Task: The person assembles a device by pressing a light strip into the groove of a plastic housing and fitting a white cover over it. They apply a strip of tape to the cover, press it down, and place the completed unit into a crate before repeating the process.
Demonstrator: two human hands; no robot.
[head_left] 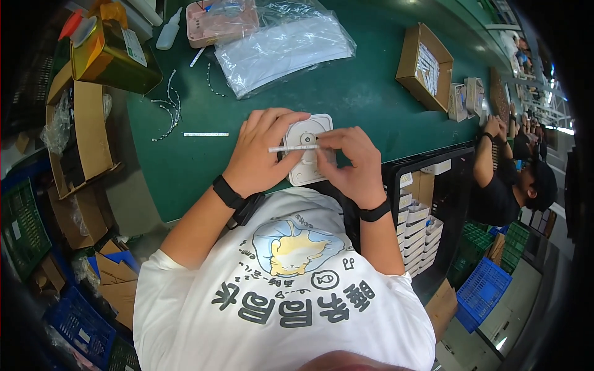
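In front of me on the green bench lies a white plastic housing (299,177) with rounded corners and a round part in its middle. My left hand (261,147) grips its left side, fingers over the far edge and thumb near the front. Above the housing, my right hand (350,159) pinches the right end of a narrow white strip (291,148) between thumb and fingers. The strip's other end reaches across to my left hand; whether that hand touches it, I cannot tell. A similar marked strip (206,134) rests on the bench to the left.
Thin twisted wires (176,111) lie at left, near a yellow metal can (111,59) and a squeeze bottle (168,31). Bagged white sheets (281,49) and a pink tray (216,26) sit beyond. Rightward are a carton of strips (408,65), a black crate (391,179) and another person (510,185).
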